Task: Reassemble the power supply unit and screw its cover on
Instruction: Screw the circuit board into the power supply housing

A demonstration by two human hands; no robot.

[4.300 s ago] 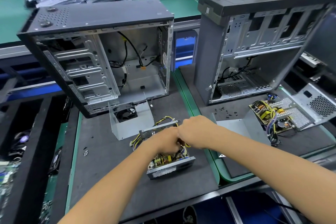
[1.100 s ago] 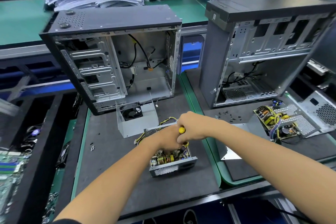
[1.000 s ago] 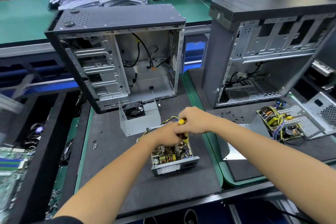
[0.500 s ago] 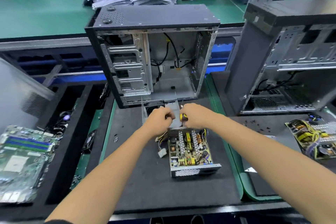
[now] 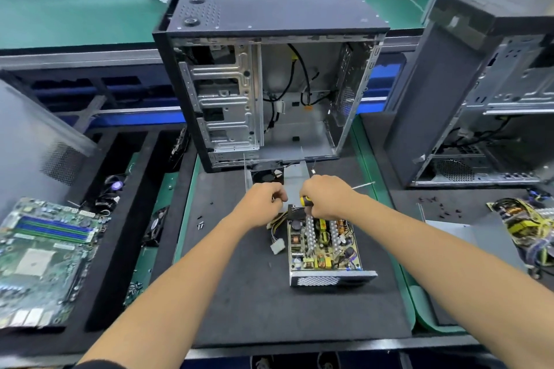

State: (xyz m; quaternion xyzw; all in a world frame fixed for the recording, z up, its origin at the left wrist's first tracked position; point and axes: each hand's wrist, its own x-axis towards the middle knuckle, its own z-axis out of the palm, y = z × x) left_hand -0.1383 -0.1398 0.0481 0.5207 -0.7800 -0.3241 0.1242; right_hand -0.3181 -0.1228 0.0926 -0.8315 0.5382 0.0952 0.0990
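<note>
The open power supply unit (image 5: 325,249) lies on the black mat, its circuit board bare and its mesh end facing me. Its grey metal cover (image 5: 295,172), with a black fan in it, stands just beyond the unit, against the open computer case. My left hand (image 5: 262,202) curls its fingers round the cover's near edge. My right hand (image 5: 328,198) grips a yellow-and-black screwdriver (image 5: 304,200) over the unit's far end. The shaft pokes out to the right past my knuckles.
An open computer case (image 5: 269,84) stands behind the mat, with a second case (image 5: 479,105) to the right. A motherboard (image 5: 45,252) lies at the left. Another bare supply board (image 5: 521,225) lies at the right. Loose screws (image 5: 200,225) sit on the mat, and a white connector (image 5: 277,247) lies beside the unit.
Both hands have moved off the circuit board to the unit's far end, and my left hand has taken the cover's edge. The view has swung left.
</note>
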